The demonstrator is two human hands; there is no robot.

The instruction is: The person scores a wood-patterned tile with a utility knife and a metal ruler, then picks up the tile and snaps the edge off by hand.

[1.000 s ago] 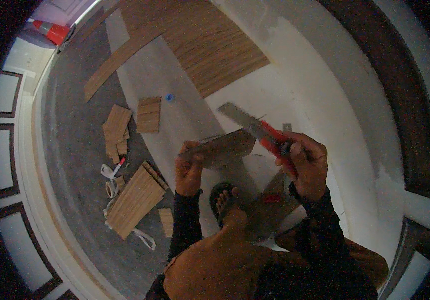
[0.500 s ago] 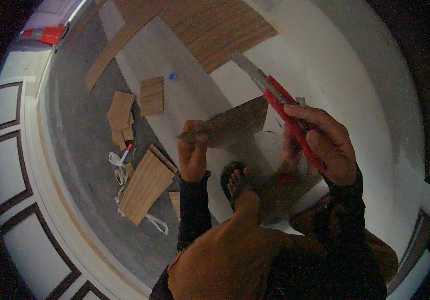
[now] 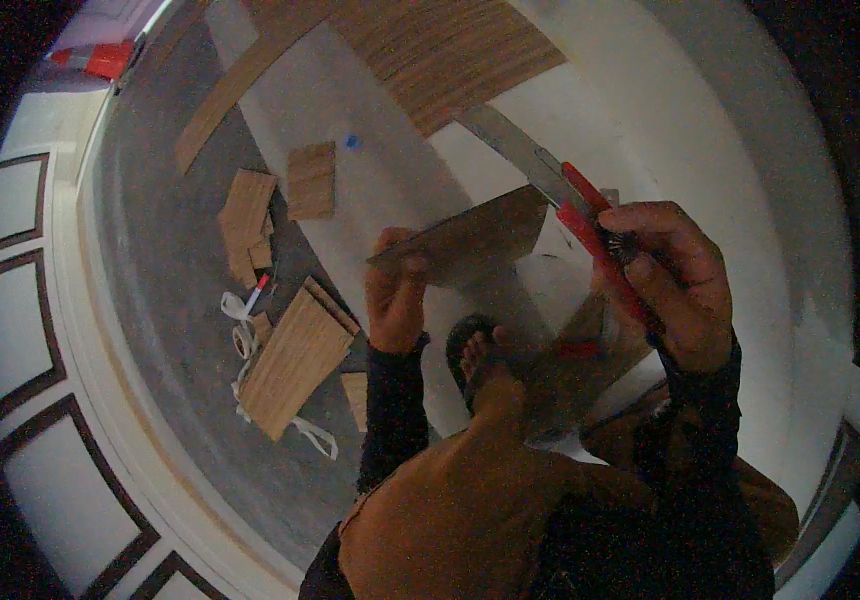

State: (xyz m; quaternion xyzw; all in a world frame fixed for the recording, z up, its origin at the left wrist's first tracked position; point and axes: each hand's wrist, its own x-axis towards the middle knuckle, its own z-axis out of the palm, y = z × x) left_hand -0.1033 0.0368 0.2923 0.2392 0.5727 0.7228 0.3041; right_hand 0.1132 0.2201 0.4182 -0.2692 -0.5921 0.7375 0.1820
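Note:
My left hand point(image 3: 396, 292) is closed on the left end of a short wood-look plank piece point(image 3: 480, 235), thumb against its face. The piece slants up to the right, above the floor. My right hand point(image 3: 678, 280) grips a bevel gauge point(image 3: 590, 235) with a red handle, its fingers by a dark ribbed knob point(image 3: 618, 243). The gauge's flat metal blade point(image 3: 505, 143) points up and left, past the plank's right end. From this view I cannot tell whether gauge and plank touch.
Laid planks point(image 3: 440, 55) cover the far floor. To the left lie plank offcuts point(image 3: 247, 220), a larger plank piece point(image 3: 295, 365), white cord point(image 3: 240, 325), a red-and-white marker point(image 3: 258, 292) and a small blue object point(image 3: 352, 142). My sandalled foot point(image 3: 475, 350) is below the plank; a white wall point(image 3: 750, 220) rises right.
The bevel gauge has turned in my right hand and shifted slightly right, bringing its knob into view. My left hand and the plank piece sit a little further right in the picture.

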